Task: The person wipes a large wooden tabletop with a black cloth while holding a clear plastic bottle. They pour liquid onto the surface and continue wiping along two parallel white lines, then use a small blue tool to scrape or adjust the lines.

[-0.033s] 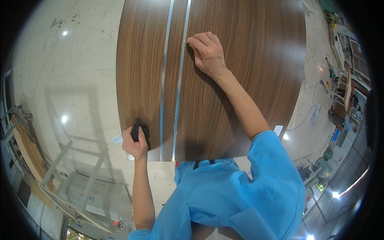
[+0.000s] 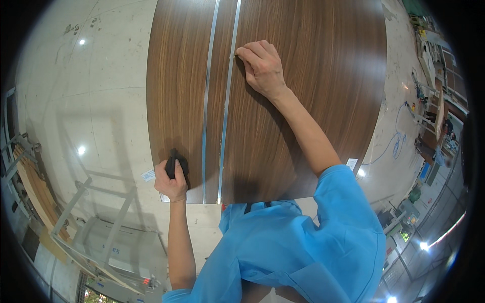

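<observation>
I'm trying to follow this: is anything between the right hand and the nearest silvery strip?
Nothing visible: the right hand has its fingertips at the edge of the silvery strip. The black object is away to the left, in the left hand.

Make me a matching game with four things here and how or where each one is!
Things:
1. Left hand
2. Right hand
3. Wood-grain panel
4. Short-sleeved top

Clues:
A. Brown, with both hands over it
B. Fingertips at the right-hand silvery strip
C. Bright blue cloth
D. Gripping a black object

Right pairs: 1-D, 2-B, 3-A, 4-C.
</observation>
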Motion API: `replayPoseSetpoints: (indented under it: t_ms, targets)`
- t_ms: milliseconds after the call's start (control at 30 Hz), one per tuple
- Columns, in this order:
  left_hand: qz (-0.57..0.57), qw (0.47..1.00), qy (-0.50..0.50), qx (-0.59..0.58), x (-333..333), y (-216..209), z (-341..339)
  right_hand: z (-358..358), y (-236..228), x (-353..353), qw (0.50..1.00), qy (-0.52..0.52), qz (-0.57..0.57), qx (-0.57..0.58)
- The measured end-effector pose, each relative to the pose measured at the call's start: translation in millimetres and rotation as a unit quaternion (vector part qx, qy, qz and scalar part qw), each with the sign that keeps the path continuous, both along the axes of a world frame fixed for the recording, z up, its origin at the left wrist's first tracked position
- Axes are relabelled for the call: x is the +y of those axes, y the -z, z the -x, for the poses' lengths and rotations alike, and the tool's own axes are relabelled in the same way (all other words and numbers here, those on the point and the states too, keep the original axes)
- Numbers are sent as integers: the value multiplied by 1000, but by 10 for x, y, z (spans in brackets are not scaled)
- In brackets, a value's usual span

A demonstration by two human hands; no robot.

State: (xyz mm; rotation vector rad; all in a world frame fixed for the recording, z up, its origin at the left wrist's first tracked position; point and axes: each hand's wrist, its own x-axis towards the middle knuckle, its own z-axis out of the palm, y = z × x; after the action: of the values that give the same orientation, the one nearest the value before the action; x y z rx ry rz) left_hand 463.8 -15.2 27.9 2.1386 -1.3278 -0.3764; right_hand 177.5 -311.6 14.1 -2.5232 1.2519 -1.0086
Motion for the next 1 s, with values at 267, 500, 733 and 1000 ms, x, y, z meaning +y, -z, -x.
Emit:
replayPoseSetpoints:
  t_ms: [267, 500, 733, 1000]
  targets:
    - [1, 1000, -1, -7, -13, -25, 15, 21, -6, 27, 1000, -13, 9, 6]
    - [8, 1000, 1, -4, 1, -6, 11, 27, -40, 31, 999, -30, 13, 2]
    - [-21, 978, -132, 161, -131, -161, 155, -54, -452, 608, 983, 7, -139, -118]
    - [51, 775, -137, 615, -344, -575, 1181, -433, -846, 1958, 912, -31, -371, -170]
